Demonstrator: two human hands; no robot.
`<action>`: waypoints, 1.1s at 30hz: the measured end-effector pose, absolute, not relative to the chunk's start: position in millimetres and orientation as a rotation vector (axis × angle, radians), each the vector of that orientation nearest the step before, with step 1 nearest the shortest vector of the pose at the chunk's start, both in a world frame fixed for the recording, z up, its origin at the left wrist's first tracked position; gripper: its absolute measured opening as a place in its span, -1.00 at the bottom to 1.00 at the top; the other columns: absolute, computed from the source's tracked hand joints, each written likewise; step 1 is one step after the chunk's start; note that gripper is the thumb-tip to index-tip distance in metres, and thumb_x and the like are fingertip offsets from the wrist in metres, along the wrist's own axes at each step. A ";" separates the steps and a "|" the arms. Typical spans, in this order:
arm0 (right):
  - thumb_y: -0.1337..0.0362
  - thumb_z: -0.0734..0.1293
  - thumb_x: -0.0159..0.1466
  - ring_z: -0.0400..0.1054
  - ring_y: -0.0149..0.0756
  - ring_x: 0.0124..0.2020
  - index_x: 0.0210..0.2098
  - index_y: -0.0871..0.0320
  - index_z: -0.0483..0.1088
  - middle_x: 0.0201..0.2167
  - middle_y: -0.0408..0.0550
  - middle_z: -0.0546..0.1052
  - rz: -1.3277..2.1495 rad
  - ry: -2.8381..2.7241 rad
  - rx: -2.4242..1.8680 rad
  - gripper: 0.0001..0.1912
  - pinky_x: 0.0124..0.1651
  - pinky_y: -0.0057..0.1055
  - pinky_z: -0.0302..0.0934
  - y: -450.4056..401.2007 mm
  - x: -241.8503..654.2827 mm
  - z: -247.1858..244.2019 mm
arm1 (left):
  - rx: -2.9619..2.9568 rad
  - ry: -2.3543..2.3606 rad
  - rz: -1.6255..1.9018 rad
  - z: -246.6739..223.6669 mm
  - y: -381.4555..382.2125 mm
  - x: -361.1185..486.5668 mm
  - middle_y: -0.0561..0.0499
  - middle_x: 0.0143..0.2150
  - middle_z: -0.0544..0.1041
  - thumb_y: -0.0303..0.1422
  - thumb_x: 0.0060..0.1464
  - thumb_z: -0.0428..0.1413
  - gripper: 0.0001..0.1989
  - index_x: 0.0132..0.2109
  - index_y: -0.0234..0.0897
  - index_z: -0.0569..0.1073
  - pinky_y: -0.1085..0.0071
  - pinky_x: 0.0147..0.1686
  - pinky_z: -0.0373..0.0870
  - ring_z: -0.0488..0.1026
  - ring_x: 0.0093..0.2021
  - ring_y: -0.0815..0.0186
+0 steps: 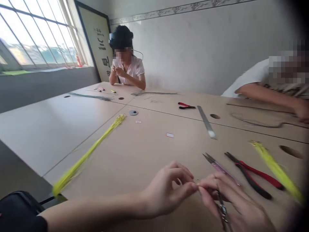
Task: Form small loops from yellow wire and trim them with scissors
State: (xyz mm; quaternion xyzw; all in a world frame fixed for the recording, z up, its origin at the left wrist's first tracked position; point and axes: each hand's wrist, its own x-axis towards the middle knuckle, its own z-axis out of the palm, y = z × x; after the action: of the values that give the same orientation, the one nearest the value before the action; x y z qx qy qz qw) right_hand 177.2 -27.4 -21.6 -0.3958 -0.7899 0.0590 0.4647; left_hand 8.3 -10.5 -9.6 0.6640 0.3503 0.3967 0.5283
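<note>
My left hand (169, 190) is closed in a pinch, thumb against fingertip, at the lower middle of the view. Its tips meet those of my right hand (234, 199), and a tiny loop-like bit shows just above them, too small to name. Tucked in my right hand is a slim metal tool (223, 209) pointing down; its kind is unclear. Beyond that hand lie snips with pink-purple handles (218, 164), partly hidden by it. Right of them rest red-and-black pliers (253, 175).
Yellow strand bundles lie left (96, 145) and right (276, 167). A steel ruler (206, 122), smaller red pliers (185, 105), small labels (170, 135) and dark wires (154, 93) lie farther off. The table (145, 151) has round holes. Two other people sit across it.
</note>
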 end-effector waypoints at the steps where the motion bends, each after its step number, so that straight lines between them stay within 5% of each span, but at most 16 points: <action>1: 0.44 0.27 0.21 0.35 -0.42 -0.55 -0.40 0.07 0.34 -0.57 -0.19 0.37 0.161 -1.997 -0.964 -0.87 -0.51 -0.55 0.32 -28.5 177.1 -16.4 | 1.587 0.817 0.961 -10.3 -11.0 8.3 -0.09 -0.25 0.42 -0.37 0.10 0.08 -0.80 -0.47 -0.30 0.36 0.35 -0.17 0.33 0.38 -0.21 0.27; 10: 0.38 0.25 0.26 0.34 -0.46 -0.54 -0.29 0.08 0.37 -0.47 -0.19 0.35 0.506 -1.748 -1.133 -0.90 -0.57 -0.57 0.29 -40.0 174.7 -9.0 | 1.576 0.793 1.059 -14.1 -12.6 6.1 -0.02 -0.25 0.35 -0.36 0.18 0.03 -0.80 -0.41 -0.28 0.40 0.40 -0.14 0.25 0.32 -0.20 0.32; 33: 0.55 0.18 0.24 0.22 -0.46 -0.52 -0.44 0.14 0.26 -0.50 -0.17 0.28 0.289 -2.047 -1.040 -0.78 -0.49 -0.50 0.17 -40.2 174.0 -2.7 | 1.644 0.895 0.903 -8.8 -12.8 6.2 -0.01 -0.27 0.39 -0.37 0.09 0.07 -0.80 -0.49 -0.29 0.38 0.37 -0.15 0.30 0.37 -0.20 0.31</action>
State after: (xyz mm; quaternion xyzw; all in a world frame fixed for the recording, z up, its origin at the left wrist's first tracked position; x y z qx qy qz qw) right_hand 174.0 -40.2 -2.7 -0.4115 -0.8099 0.1143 0.4021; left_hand 6.2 -12.8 -8.8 0.6819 0.3713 0.3744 0.5070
